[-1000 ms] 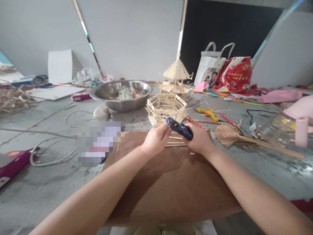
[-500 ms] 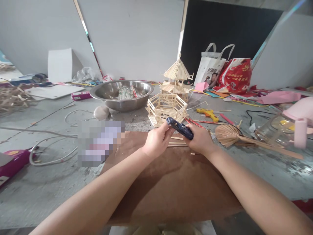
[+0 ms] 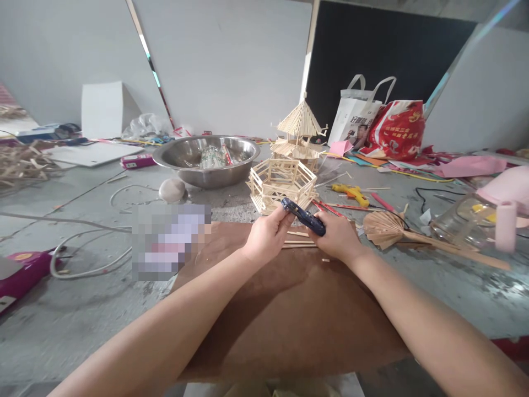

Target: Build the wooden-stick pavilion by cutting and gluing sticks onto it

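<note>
My right hand [image 3: 339,237] is closed around a dark blue, scuffed tool [image 3: 303,216], whose working end I cannot make out. Close by, my left hand [image 3: 268,236] is closed too, its thumb and fingers pressed together beside the tool's left end; whatever they pinch is hidden. Several thin wooden sticks [image 3: 298,243] lie below the hands on a brown board [image 3: 293,325], with a short cut piece [image 3: 325,260] near the right wrist. Just beyond the hands stands a six-sided stick railing frame [image 3: 285,189]. Behind it rises a stick pavilion with a pointed roof [image 3: 302,122].
A steel basin [image 3: 206,175] stands back left. Right of the frame lie a yellow glue gun [image 3: 350,194], a pleated fan [image 3: 384,229] and a clear jug [image 3: 454,223]. A white cable [image 3: 91,225] loops at left. Bags [image 3: 399,129] stand against the wall.
Both hands and the blue tool stay almost in place, with only a slight shift in view. The sticks and the frame have not moved.
</note>
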Demonstrator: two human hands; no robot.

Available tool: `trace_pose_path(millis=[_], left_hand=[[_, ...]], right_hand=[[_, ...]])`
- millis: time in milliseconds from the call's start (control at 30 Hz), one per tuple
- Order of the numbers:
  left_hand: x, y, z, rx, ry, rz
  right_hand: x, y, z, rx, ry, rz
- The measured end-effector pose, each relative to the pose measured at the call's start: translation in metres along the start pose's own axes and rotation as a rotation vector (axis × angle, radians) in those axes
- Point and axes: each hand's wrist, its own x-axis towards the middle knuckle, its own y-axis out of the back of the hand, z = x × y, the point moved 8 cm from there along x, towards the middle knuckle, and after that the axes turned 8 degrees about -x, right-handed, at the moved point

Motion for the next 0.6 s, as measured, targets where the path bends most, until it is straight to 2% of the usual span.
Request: trace_pose_path(millis=[600], left_hand=[[0.002, -0.005, -0.011, -0.133, 0.043, 0.018]], right_hand=[[0.002, -0.003, 0.001, -0.055, -0.003, -0.004]])
